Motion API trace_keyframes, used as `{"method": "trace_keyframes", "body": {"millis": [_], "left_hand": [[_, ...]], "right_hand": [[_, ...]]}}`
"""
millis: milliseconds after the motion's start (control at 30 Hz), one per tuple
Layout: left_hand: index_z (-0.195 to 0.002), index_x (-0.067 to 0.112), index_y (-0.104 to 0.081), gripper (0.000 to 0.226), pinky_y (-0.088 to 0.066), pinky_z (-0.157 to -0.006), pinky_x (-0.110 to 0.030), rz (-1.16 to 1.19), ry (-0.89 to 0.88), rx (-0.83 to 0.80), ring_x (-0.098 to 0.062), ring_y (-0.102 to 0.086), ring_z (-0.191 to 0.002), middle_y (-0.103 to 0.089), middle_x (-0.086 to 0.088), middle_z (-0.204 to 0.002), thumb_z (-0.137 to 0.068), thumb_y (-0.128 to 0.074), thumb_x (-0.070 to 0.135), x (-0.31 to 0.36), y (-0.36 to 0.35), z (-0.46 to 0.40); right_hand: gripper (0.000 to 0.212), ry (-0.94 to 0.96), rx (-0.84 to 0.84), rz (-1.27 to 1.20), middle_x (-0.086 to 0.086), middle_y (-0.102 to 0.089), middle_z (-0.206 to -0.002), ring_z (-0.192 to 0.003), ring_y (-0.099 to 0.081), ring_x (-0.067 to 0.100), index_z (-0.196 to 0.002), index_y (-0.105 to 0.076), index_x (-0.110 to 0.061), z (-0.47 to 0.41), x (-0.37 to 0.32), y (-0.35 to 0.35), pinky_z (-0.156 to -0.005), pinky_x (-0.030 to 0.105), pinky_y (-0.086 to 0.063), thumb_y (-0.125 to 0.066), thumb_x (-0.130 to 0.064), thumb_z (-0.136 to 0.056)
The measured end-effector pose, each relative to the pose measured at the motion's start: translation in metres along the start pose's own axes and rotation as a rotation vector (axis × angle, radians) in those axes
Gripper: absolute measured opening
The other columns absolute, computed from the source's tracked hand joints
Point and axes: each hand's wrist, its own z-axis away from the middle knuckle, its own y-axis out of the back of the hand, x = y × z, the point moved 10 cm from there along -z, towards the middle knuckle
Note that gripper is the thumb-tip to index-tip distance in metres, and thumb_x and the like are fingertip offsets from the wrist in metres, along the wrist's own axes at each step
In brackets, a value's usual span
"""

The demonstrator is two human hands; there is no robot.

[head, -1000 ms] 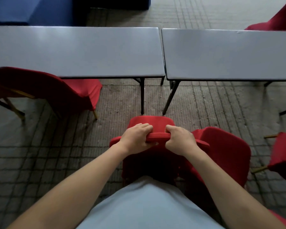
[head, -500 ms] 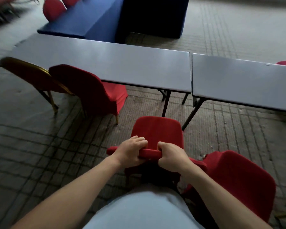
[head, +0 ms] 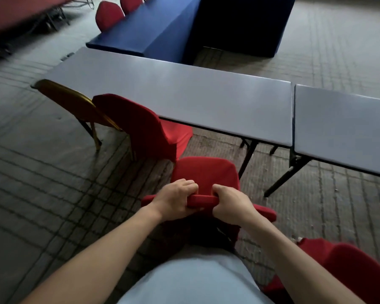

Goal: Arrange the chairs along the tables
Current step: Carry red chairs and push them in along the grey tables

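A red covered chair point(head: 204, 172) stands just in front of me, its seat pointing at the long grey table point(head: 184, 93). My left hand point(head: 176, 199) and my right hand point(head: 230, 204) both grip the top edge of its backrest, side by side. A second grey table point(head: 342, 119) adjoins the first on the right. Another red covered chair point(head: 140, 126) is tucked at the long table to the left, and a bare gold-framed chair point(head: 72, 102) stands beside it at the table's left end.
One more red chair point(head: 347, 266) sits at the lower right, close behind my right arm. A blue-draped table point(head: 154, 29) with two red chairs point(head: 109, 15) stands beyond the grey tables. Folding table legs point(head: 285, 174) slant down near the gap between tables. Brick floor surrounds everything.
My view has swung left and the held chair has shifted left along the long table, now near the tucked red chair. Both hands keep the same grip on the backrest.
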Motion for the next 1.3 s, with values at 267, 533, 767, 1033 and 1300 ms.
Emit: {"method": "trace_keyframes", "body": {"millis": [267, 533, 767, 1033, 1300], "left_hand": [[-0.088, 0.027, -0.049, 0.047, -0.049, -0.073, -0.039, 0.014, 0.069, -0.084, -0.013, -0.051, -0.084, -0.053, 0.013, -0.090, -0.074, -0.068, 0.069, -0.110, 0.032, -0.165], [-0.087, 0.029, -0.048, 0.053, -0.050, -0.072, -0.036, 0.034, 0.152, -0.057, -0.011, -0.053, -0.084, -0.053, 0.014, -0.089, -0.069, -0.067, 0.076, -0.188, 0.084, -0.265], [-0.089, 0.028, -0.049, 0.054, -0.049, -0.074, -0.035, 0.035, 0.101, -0.092, -0.015, -0.056, -0.090, -0.056, 0.012, -0.093, -0.069, -0.068, 0.074, -0.199, 0.092, -0.308], [-0.084, 0.030, -0.040, 0.047, -0.049, -0.069, -0.035, 0.039, -0.033, -0.111, -0.018, -0.058, -0.089, -0.056, 0.010, -0.091, -0.074, -0.069, 0.067, -0.184, 0.083, -0.300], [-0.083, 0.031, -0.040, 0.044, -0.043, -0.068, -0.031, 0.081, -0.059, -0.074, -0.015, -0.056, -0.089, -0.055, 0.011, -0.091, -0.076, -0.071, 0.061, -0.178, 0.091, -0.294]], "right_hand": [[0.019, -0.020, -0.039, -0.023, -0.006, -0.055, -0.074, -0.082, -0.061, 0.027, -0.083, -0.044, -0.023, -0.183, 0.028, 0.062, -0.065, 0.034, -0.042, -0.057, -0.027, -0.069], [0.025, 0.001, -0.075, -0.056, -0.004, -0.059, -0.074, -0.073, -0.054, 0.026, -0.083, -0.047, -0.021, -0.305, 0.024, 0.123, -0.063, 0.033, -0.042, -0.057, -0.032, -0.063], [0.028, -0.070, -0.091, -0.047, -0.006, -0.053, -0.070, -0.075, -0.055, 0.028, -0.086, -0.051, -0.022, -0.339, 0.037, 0.145, -0.063, 0.031, -0.039, -0.062, -0.031, -0.062], [0.026, -0.132, -0.050, -0.036, -0.006, -0.056, -0.073, -0.076, -0.053, 0.026, -0.081, -0.047, -0.025, -0.320, 0.040, 0.139, -0.064, 0.032, -0.039, -0.064, -0.030, -0.062], [0.022, -0.187, -0.057, -0.053, -0.007, -0.058, -0.074, -0.076, -0.055, 0.024, -0.079, -0.048, -0.026, -0.311, 0.035, 0.141, -0.066, 0.031, -0.041, -0.062, -0.027, -0.063]]}}
